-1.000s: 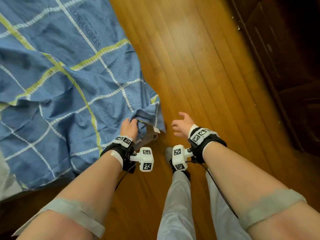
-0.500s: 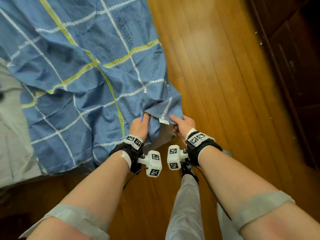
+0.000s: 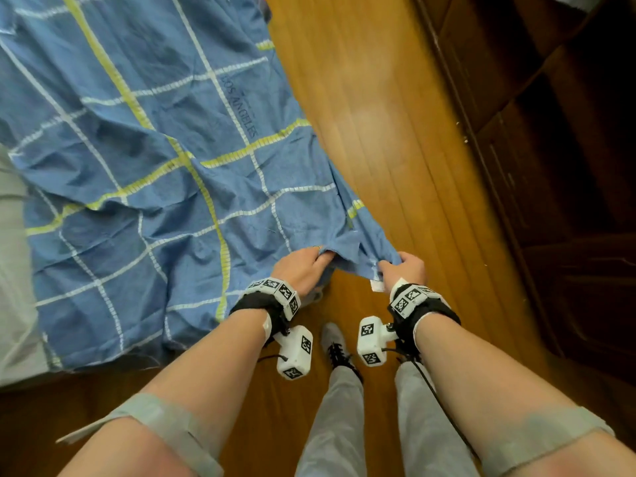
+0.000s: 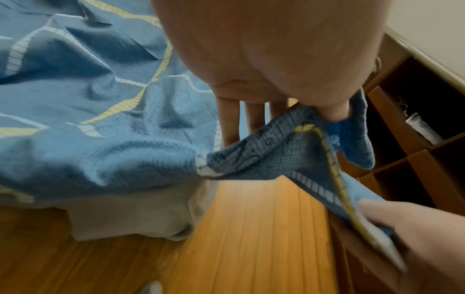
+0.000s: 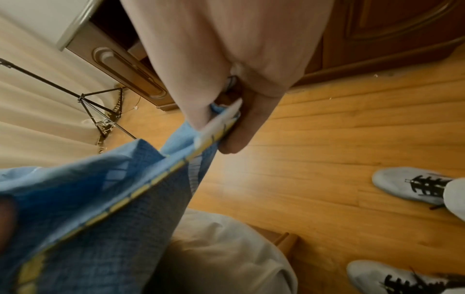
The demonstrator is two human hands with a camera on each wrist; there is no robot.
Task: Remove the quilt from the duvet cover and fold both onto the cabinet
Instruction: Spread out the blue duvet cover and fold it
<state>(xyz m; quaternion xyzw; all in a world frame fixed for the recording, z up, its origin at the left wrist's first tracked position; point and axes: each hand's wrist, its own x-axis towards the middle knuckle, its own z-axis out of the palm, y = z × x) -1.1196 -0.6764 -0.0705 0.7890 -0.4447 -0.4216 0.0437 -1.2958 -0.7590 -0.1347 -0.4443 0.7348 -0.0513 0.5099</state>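
A blue duvet cover [image 3: 165, 173] with white and yellow check lines lies spread over the bed at the left. Its near corner hangs off the bed edge. My left hand [image 3: 303, 268] pinches the hem of that corner [image 4: 289, 139] between thumb and fingers. My right hand [image 3: 404, 270] grips the same hem a short way to the right, beside a white label [image 3: 378, 286]. In the right wrist view the thumb and fingers clamp the yellow-striped edge [image 5: 216, 129]. The cloth is stretched between both hands. The quilt itself is not visible.
A grey bed sheet [image 3: 15, 270] shows at the left and hangs under the cover [image 4: 130, 216]. A dark wooden cabinet [image 3: 568, 166] with open shelves stands along the right. Wooden floor [image 3: 361, 115] runs between bed and cabinet. My feet in grey shoes [image 5: 412, 187] stand near the bed corner.
My right hand was free and has come onto the cover's corner. Both hands now hold the hem and have drawn apart, stretching it.
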